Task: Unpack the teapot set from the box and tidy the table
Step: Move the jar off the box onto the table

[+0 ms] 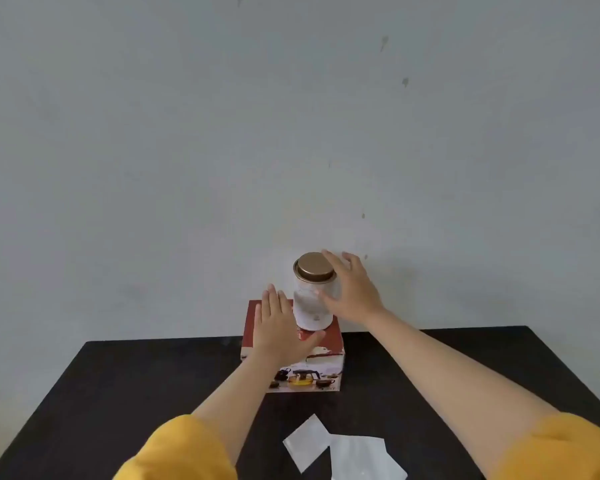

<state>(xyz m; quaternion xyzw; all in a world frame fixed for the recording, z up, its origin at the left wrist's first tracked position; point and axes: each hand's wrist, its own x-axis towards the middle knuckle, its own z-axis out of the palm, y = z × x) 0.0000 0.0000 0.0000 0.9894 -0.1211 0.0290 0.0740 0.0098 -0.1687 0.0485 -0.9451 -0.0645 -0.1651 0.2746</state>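
A red and white teapot-set box (321,367) stands at the far middle of the dark table (118,393), with a teapot picture on its front. On its top stands a white canister (309,303) with a gold lid (315,266). My left hand (279,327) lies flat on the box top, fingers straight, just left of the canister. My right hand (349,291) is spread around the canister's right side, thumb across its front and fingers behind the lid; whether it touches the canister I cannot tell.
Two white paper or plastic packets (307,441) (361,459) lie on the near part of the table. A plain grey wall stands right behind the box. The table's right edge runs diagonally at the right.
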